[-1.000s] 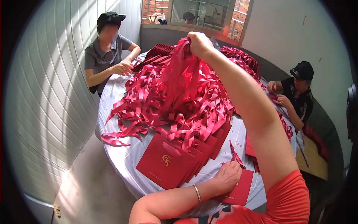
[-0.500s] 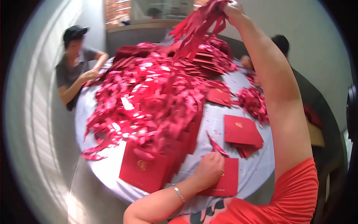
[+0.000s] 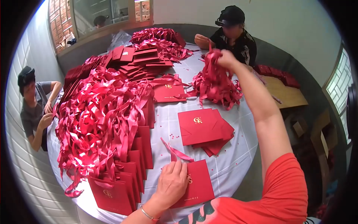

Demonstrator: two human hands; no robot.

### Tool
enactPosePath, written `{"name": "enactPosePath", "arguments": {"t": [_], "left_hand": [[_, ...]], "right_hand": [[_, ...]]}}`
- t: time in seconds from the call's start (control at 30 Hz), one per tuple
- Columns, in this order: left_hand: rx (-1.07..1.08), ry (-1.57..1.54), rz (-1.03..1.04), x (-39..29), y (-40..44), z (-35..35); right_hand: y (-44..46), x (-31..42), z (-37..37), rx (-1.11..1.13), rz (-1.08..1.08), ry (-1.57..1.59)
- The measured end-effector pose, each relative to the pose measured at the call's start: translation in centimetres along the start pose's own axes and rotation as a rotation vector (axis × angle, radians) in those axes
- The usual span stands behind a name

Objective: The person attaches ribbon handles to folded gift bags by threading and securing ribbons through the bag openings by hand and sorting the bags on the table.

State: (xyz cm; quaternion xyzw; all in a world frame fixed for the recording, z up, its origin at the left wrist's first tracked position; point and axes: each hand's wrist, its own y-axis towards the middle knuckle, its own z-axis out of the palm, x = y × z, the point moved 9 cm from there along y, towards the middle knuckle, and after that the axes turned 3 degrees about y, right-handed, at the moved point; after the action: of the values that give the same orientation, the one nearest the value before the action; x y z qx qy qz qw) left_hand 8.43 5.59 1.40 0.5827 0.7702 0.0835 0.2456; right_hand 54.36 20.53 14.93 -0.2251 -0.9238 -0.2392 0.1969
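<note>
My left hand (image 3: pixel 172 183) lies at the upper left of a flat red paper bag (image 3: pixel 199 188) with gold print. Its fingers are closed together at the bag's top edge, and the thumb is hidden. A red ribbon (image 3: pixel 177 152) sticks out just beyond the fingertips. Farther off, my right hand (image 3: pixel 226 61) grips a bunch of red ribbons (image 3: pixel 213 74), which hangs over a loose ribbon pile (image 3: pixel 231 93). Between the two hands lies a small stack of red paper bags (image 3: pixel 199 127).
Rows of red bags (image 3: pixel 112 194) with a large heap of ribbons (image 3: pixel 100 123) fill the left of the white-covered table (image 3: pixel 164 127). One person (image 3: pixel 31 100) works at the left, another (image 3: pixel 238 37) at the far side. A wooden surface (image 3: pixel 285 93) stands at the right.
My right hand has come down from high up, bringing the bunch of ribbons to the loose pile. My left hand stays at the bag. The view has turned to the right.
</note>
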Motion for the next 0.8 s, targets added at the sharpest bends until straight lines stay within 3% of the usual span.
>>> {"name": "enactPosePath", "arguments": {"t": [0.07, 0.1, 0.13, 0.17, 0.33, 0.37, 0.5, 0.6, 0.67, 0.8], "left_hand": [[0.027, 0.001, -0.001, 0.1, 0.0, 0.3], [0.033, -0.003, 0.002, 0.1, -0.1, 0.3], [0.035, 0.001, 0.003, 0.1, -0.1, 0.3], [0.037, 0.003, 0.004, 0.1, 0.0, 0.3], [0.069, -0.004, -0.007, 0.2, 0.1, 0.5], [0.082, -0.006, -0.011, 0.2, 0.1, 0.5], [0.069, 0.006, -0.001, 0.1, -0.1, 0.5], [0.077, 0.024, -0.006, 0.0, -0.1, 0.4], [0.065, 0.031, 0.001, -0.1, -0.2, 0.5], [0.084, 0.020, -0.003, 0.0, -0.3, 0.7]], "right_hand": [[0.0, -6.7, 8.4, 0.478, -0.010, -0.027], [-2.1, -8.6, 10.0, 0.460, 0.168, -0.098], [-2.0, -11.5, 13.9, 0.594, 0.157, -0.037], [-5.3, -9.2, 12.2, 0.513, 0.338, -0.258], [-6.5, -10.8, 11.3, 0.119, 0.210, -0.332], [-7.4, -10.7, 10.0, -0.058, 0.137, -0.361], [-6.3, -16.3, 11.6, 0.118, 0.192, -0.315], [-10.4, -11.5, 8.0, 0.076, 0.227, -0.247], [-13.7, -5.4, 5.4, 0.042, 0.100, -0.268], [-20.2, -1.6, 4.1, 0.020, -0.018, -0.485]]}}
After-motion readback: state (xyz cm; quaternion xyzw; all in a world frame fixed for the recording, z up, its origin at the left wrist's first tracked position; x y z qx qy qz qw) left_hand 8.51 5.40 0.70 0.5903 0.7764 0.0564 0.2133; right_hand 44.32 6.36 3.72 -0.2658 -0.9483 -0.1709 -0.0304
